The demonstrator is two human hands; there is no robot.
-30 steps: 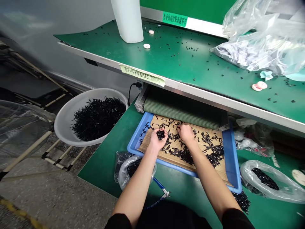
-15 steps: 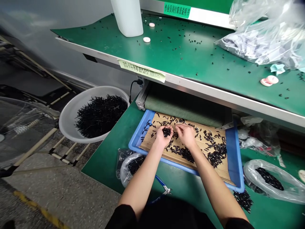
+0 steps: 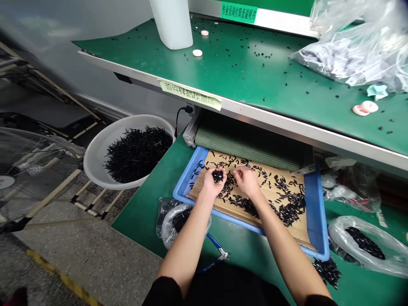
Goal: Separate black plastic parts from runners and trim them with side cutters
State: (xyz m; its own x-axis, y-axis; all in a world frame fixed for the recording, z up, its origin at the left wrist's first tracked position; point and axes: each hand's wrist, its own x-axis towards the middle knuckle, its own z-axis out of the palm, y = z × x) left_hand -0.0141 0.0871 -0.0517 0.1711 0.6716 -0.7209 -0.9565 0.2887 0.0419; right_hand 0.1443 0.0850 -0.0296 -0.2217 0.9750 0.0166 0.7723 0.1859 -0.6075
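Note:
My left hand (image 3: 213, 182) is cupped palm-up over the left part of a blue tray (image 3: 314, 204), holding a small heap of black pieces (image 3: 218, 175). My right hand (image 3: 246, 180) hovers just to its right, palm down, fingers curled and pinched over the loose black pieces (image 3: 280, 204) scattered on the cardboard sheet (image 3: 302, 229) that lines the tray. What the right fingertips hold is too small to see. The tray sits under the end of a green conveyor belt (image 3: 245, 146).
A white basin (image 3: 95, 157) full of black pieces stands left of the bench. Plastic bags of pieces lie at the near left (image 3: 174, 221) and far right (image 3: 363, 242). Blue-handled pliers (image 3: 218, 250) lie near the bench edge. The upper shelf (image 3: 255, 80) carries a white container (image 3: 172, 23) and clear bags (image 3: 353, 51).
The camera shifted slightly. My right hand drew closer to the left hand, then eased back a little. The left hand keeps its heap of pieces.

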